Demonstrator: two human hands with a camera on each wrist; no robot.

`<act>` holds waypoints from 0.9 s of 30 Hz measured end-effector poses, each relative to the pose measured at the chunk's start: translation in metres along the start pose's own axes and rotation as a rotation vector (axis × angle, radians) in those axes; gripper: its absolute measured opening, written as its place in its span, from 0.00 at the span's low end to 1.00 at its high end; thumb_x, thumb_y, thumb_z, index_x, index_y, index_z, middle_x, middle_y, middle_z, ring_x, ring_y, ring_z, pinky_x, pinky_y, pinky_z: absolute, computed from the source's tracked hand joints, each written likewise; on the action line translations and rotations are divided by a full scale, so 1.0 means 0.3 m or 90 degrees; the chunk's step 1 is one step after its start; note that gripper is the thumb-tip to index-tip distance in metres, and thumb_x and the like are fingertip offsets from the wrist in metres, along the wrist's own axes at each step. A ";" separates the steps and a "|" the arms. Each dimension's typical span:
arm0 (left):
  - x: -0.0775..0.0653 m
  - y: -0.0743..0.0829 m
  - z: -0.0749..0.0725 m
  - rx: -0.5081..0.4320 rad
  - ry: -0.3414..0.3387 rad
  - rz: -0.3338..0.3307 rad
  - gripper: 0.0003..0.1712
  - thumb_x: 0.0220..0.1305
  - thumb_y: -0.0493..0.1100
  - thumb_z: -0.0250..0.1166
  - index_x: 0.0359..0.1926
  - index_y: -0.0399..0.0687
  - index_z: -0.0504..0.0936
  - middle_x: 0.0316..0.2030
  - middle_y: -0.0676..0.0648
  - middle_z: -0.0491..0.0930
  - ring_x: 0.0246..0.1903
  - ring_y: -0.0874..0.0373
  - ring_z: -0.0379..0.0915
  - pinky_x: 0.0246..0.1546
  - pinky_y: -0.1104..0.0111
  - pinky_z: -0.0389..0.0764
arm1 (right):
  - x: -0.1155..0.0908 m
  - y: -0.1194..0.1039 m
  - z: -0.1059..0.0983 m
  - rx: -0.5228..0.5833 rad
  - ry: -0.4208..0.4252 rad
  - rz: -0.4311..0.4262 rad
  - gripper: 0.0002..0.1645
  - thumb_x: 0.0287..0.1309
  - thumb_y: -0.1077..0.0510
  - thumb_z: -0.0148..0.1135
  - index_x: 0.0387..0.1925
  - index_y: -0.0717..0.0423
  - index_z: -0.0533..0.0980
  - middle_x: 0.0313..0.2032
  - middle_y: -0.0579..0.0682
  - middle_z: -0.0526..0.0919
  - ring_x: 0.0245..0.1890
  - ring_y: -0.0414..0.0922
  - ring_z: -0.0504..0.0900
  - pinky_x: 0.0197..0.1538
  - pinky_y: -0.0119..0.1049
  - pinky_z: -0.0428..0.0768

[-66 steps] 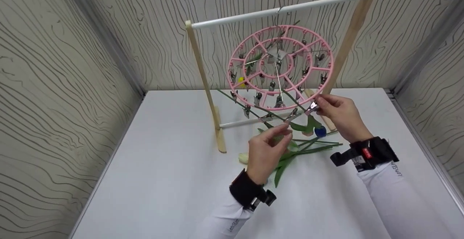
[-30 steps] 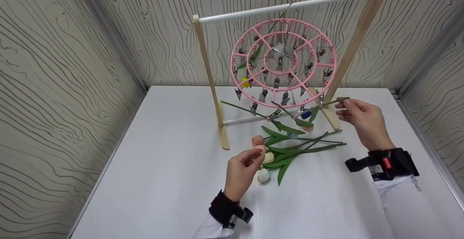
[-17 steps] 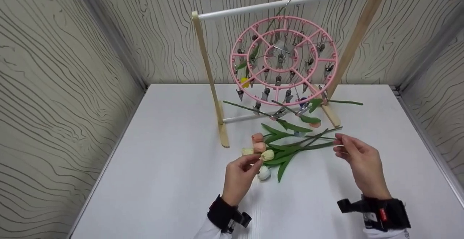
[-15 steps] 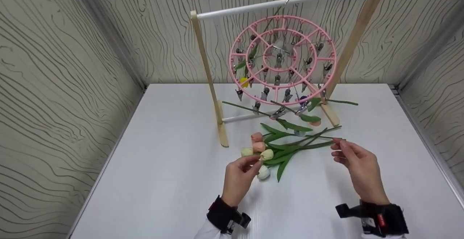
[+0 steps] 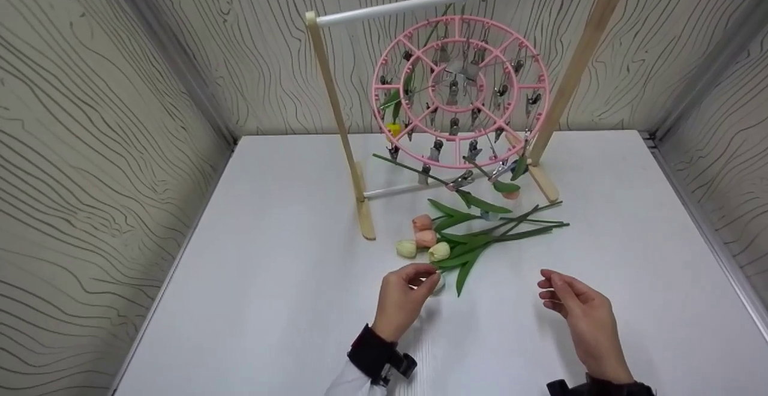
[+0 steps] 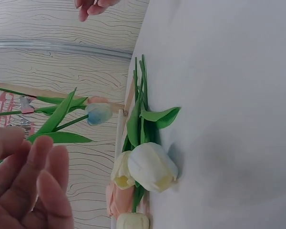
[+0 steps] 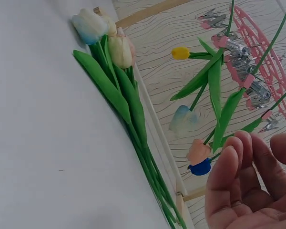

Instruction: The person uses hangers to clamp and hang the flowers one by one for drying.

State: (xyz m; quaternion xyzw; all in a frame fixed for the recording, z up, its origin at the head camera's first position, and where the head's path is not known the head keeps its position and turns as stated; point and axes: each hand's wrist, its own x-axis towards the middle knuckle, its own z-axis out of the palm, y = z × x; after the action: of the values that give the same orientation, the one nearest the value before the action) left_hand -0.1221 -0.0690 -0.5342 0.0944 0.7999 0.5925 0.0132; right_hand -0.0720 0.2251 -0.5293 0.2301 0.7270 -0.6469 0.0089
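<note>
My left hand [image 5: 403, 300] hovers low over the table with loosely bent fingers, holding nothing. It partly covers a white-blue tulip [image 6: 152, 167] at the near end of a bunch of tulips. Bare as well, my right hand [image 5: 582, 324] is to the right of the stems [image 5: 528, 232], fingers relaxed. The bunch lies on the table with cream [image 5: 439, 251] and peach [image 5: 425, 239] heads to the left. From a round pink clip hanger [image 5: 459, 167], clips hold a yellow tulip [image 7: 180, 53], a pale blue one [image 7: 183, 119], a peach one [image 7: 199, 151] and a dark blue one [image 7: 199, 167].
The hanger hooks onto the white bar [image 5: 396, 7] of a wooden stand [image 5: 336, 108] at the back of the white table [image 5: 270, 324]. Several metal clips [image 5: 454, 125] dangle from its rings. Patterned panels [image 5: 90, 144] enclose the table.
Both hands have left the hanger's clips and come down toward me. The right hand released the dark blue tulip's stem and dropped lower. The hanger has swung, and its clipped tulips shifted.
</note>
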 end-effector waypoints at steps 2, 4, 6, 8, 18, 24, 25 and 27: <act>0.023 0.002 0.014 0.030 -0.026 0.001 0.11 0.70 0.41 0.71 0.47 0.39 0.91 0.41 0.44 0.92 0.35 0.67 0.82 0.37 0.77 0.80 | -0.008 0.014 0.000 -0.003 0.000 0.016 0.25 0.81 0.52 0.54 0.68 0.63 0.76 0.40 0.35 0.89 0.42 0.34 0.85 0.48 0.25 0.85; 0.055 0.006 0.034 0.069 -0.051 0.016 0.12 0.72 0.42 0.70 0.49 0.39 0.90 0.41 0.45 0.92 0.36 0.66 0.82 0.37 0.77 0.79 | -0.014 0.028 0.001 -0.004 -0.001 0.027 0.25 0.81 0.53 0.53 0.68 0.63 0.76 0.40 0.35 0.89 0.42 0.35 0.85 0.48 0.26 0.86; 0.094 0.018 0.062 0.118 -0.076 0.044 0.12 0.72 0.42 0.69 0.50 0.39 0.90 0.42 0.46 0.92 0.38 0.64 0.84 0.38 0.76 0.80 | -0.021 0.041 -0.002 -0.011 0.004 0.032 0.25 0.81 0.53 0.54 0.68 0.63 0.76 0.39 0.34 0.89 0.42 0.35 0.85 0.48 0.25 0.86; 0.134 0.034 0.096 0.167 -0.102 0.071 0.12 0.73 0.42 0.68 0.51 0.40 0.90 0.43 0.46 0.92 0.41 0.60 0.87 0.42 0.75 0.82 | -0.026 0.054 -0.005 -0.023 0.014 0.033 0.25 0.81 0.53 0.54 0.68 0.64 0.76 0.39 0.34 0.89 0.41 0.35 0.86 0.47 0.25 0.86; 0.280 0.088 0.268 0.430 -0.205 0.159 0.17 0.74 0.43 0.66 0.59 0.42 0.87 0.56 0.44 0.89 0.60 0.52 0.83 0.65 0.63 0.78 | -0.027 0.095 -0.040 -0.079 0.076 0.025 0.25 0.80 0.52 0.56 0.67 0.63 0.77 0.39 0.37 0.90 0.39 0.34 0.86 0.45 0.24 0.85; 0.325 0.069 0.349 0.615 -0.207 0.158 0.19 0.74 0.47 0.67 0.62 0.51 0.84 0.58 0.49 0.87 0.59 0.50 0.81 0.57 0.58 0.82 | -0.014 0.105 -0.067 -0.096 0.097 0.038 0.26 0.79 0.50 0.57 0.68 0.62 0.77 0.42 0.41 0.90 0.38 0.32 0.85 0.44 0.23 0.85; 0.326 0.066 0.358 0.639 -0.208 0.147 0.19 0.73 0.48 0.67 0.62 0.52 0.84 0.57 0.49 0.87 0.58 0.50 0.81 0.55 0.58 0.82 | -0.012 0.106 -0.071 -0.097 0.097 0.040 0.26 0.79 0.50 0.57 0.68 0.62 0.77 0.43 0.41 0.91 0.38 0.31 0.85 0.44 0.23 0.85; 0.325 0.060 0.374 0.678 -0.201 0.140 0.18 0.72 0.50 0.68 0.60 0.54 0.85 0.55 0.49 0.87 0.55 0.50 0.81 0.51 0.58 0.82 | -0.006 0.107 -0.080 -0.096 0.100 0.042 0.27 0.79 0.50 0.57 0.68 0.62 0.77 0.43 0.41 0.91 0.38 0.31 0.85 0.44 0.23 0.85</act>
State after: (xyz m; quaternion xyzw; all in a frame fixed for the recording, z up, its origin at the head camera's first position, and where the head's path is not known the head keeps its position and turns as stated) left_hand -0.2005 0.0582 -0.5417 0.2579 0.9623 0.0836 0.0215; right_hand -0.0524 0.2489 -0.5549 0.3023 0.7642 -0.5696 -0.0096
